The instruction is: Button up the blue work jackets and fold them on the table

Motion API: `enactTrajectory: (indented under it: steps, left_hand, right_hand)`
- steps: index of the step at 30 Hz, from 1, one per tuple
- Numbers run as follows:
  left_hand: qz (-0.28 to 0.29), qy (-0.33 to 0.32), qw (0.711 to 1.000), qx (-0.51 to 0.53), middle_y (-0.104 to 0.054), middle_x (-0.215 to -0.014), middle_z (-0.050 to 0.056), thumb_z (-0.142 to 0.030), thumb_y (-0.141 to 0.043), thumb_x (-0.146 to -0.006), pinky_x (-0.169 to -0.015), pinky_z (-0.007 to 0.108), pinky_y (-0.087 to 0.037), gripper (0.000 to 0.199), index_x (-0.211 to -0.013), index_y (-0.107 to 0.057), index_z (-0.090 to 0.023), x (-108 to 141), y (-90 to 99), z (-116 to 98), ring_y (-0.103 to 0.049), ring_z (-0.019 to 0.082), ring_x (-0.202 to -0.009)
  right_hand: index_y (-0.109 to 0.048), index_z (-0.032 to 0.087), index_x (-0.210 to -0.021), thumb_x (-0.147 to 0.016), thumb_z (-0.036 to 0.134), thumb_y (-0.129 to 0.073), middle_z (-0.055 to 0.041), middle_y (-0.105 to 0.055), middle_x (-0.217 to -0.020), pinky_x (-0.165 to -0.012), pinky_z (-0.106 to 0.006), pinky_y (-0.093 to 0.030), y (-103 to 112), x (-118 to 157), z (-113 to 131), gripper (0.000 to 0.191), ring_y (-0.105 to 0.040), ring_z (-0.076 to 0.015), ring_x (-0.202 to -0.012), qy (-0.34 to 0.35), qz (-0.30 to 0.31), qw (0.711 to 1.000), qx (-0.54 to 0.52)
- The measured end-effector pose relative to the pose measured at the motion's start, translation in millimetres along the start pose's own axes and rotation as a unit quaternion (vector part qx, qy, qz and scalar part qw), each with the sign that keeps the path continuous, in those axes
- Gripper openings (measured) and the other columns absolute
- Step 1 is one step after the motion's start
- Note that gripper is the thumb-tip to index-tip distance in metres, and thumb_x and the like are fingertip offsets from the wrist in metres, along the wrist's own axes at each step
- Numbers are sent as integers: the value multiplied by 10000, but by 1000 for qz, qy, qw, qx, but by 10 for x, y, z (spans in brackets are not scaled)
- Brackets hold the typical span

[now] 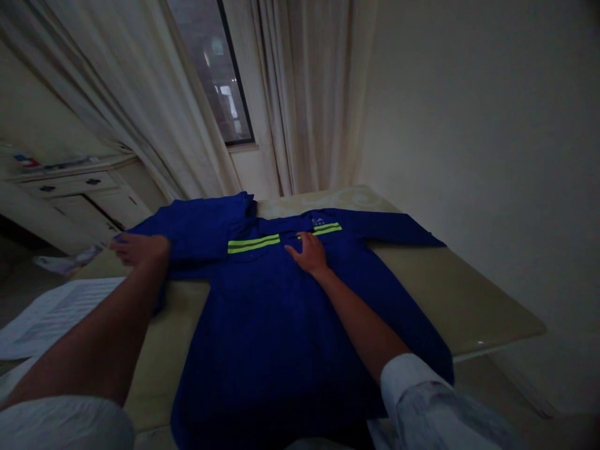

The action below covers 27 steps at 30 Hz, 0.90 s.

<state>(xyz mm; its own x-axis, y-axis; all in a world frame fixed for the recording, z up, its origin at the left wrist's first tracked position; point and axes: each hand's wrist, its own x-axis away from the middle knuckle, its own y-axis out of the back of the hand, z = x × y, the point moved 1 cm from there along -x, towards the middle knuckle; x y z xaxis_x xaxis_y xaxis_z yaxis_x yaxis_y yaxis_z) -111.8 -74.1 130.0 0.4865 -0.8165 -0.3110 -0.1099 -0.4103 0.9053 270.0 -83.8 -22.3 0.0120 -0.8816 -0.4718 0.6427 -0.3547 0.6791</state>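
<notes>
while the blue garment (290,325) lies spread over the counter (431,294), its near edge reaching toward the person, the right hand (309,251) is at its chest between two yellow-green stripes (253,244), thumb and fingers parted and gripping nothing visible. the left hand (140,249) is at the outer end of the blue cloth on the left; it is blurred, and whether its fingers pinch the fabric i cannot tell. the other sleeve (398,226) stretches out to the right. a printed sheet (65,306) lies by the left forearm, and curtains (314,94) hang beyond the counter.
</notes>
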Motion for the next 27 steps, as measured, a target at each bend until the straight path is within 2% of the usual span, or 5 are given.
enactTrajectory:
  steps: [3, 10, 15, 21, 27]
  left_hand:
    - [-67, 5, 997, 32, -524, -1499, 225, -219, -455, -926, -1038, 625, -483, 564, -1484, -462, -139, 334, -494, -273, -519, 408, -1351]
    - [108, -349, 931, 25, -686, -1286, 148, -315, -409, -1029, -1028, 444, -501, 342, -1185, -682, -179, 1113, -1519, -1323, -648, 306, -1169]
    - [83, -336, 938, 34, -703, -1277, 144, -299, -393, -1026, -1082, 459, -452, 337, -1185, -669, -189, 1273, -1706, -1342, -640, 305, -1203]
    - [76, -319, 943, 54, -574, -1533, 138, -308, -423, -998, -1217, 502, -325, 438, -1368, -624, -189, 1259, -1795, -1305, -539, 307, -1384]
    - [84, -314, 944, 63, -558, -1550, 135, -314, -433, -984, -1227, 505, -316, 465, -1395, -619, -197, 1255, -1787, -1325, -528, 313, -1397]
  right_hand:
    - [-573, 172, -1395, -891, 368, -714, -159, -647, -1299, -1014, -437, -486, -123, 121, 279, 559, -582, -320, -1190, 31, 94, 993, 71]
    - [-599, 176, -1346, -776, 15, -509, -106, -690, -1194, -954, -336, -520, 80, 61, -77, 599, -661, -233, -1054, -45, 44, 998, 15]
    - [-622, 127, -1269, -844, 172, -563, -121, -718, -1110, -941, -363, -542, 317, -93, -505, 431, -697, -243, -975, -167, -57, 984, -7]
    - [-459, 30, -1473, -970, 465, -624, -270, -670, -1312, -1081, -465, -480, 32, -714, -344, 685, -657, -367, -1239, -242, 90, 966, 30]
    - [-202, 101, -1637, -1040, 349, -536, -231, -441, -1605, -1148, -323, -418, -172, -1491, 82, 727, -530, -206, -1417, -63, 73, 988, -121]
